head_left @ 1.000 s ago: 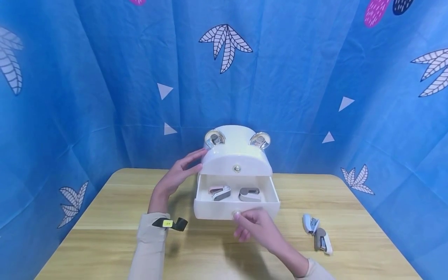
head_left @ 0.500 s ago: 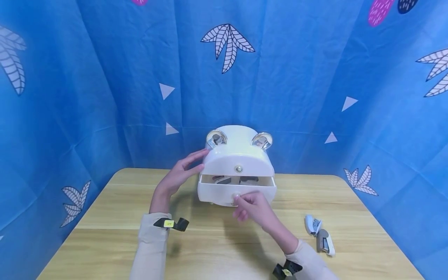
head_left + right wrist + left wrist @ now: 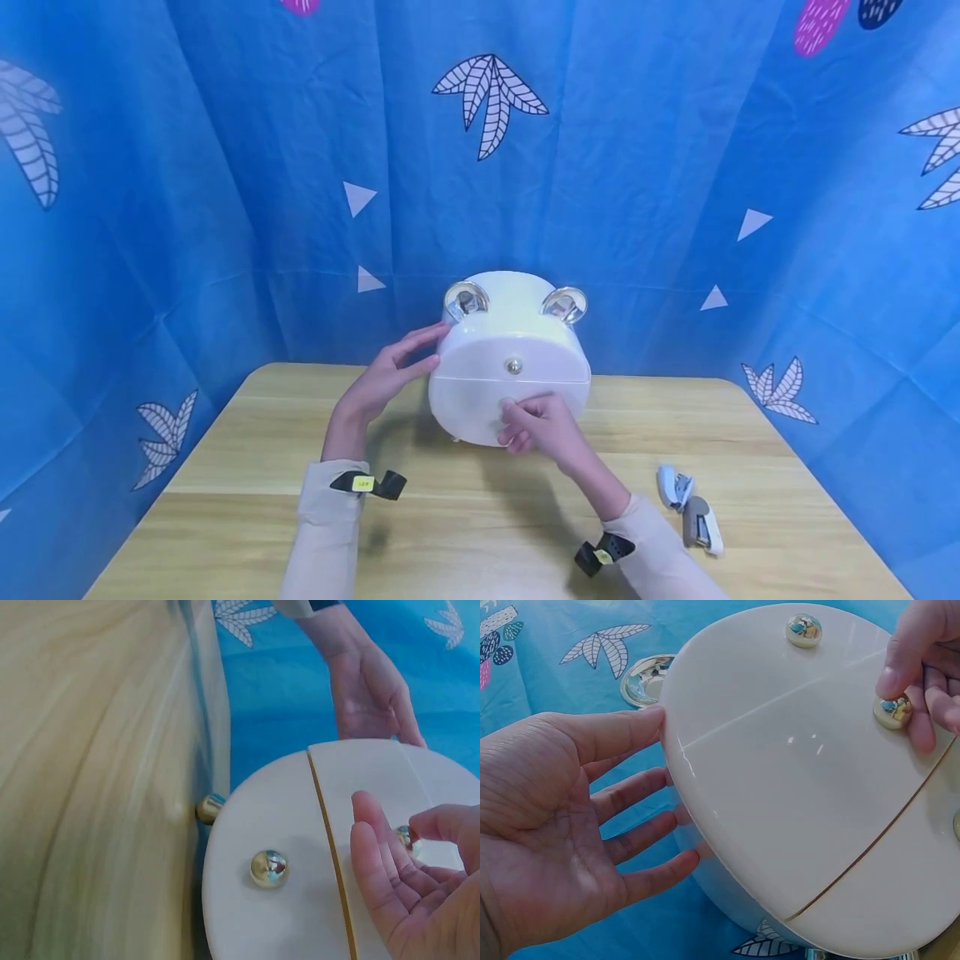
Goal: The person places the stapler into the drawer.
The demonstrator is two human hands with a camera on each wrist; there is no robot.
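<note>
The left hand [image 3: 378, 383], fingers spread wide, touches the left side of the white box [image 3: 517, 304] on the tabletop [image 3: 450, 533]. At its front, the right hand [image 3: 546, 429] pinches the gold knob [image 3: 890, 718] between thumb and fingers. Well apart, rightward, lie a blue stapler [image 3: 670, 486] and a grey-and-white stapler [image 3: 696, 520].

Pale sleeves [image 3: 324, 533], black yellow-tagged wristbands [image 3: 390, 486]

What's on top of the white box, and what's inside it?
Two shiny ears top the white box. Inside, nothing can be seen: the drawer fronts look flush and cover it, with the right hand holding the middle knob.
</note>
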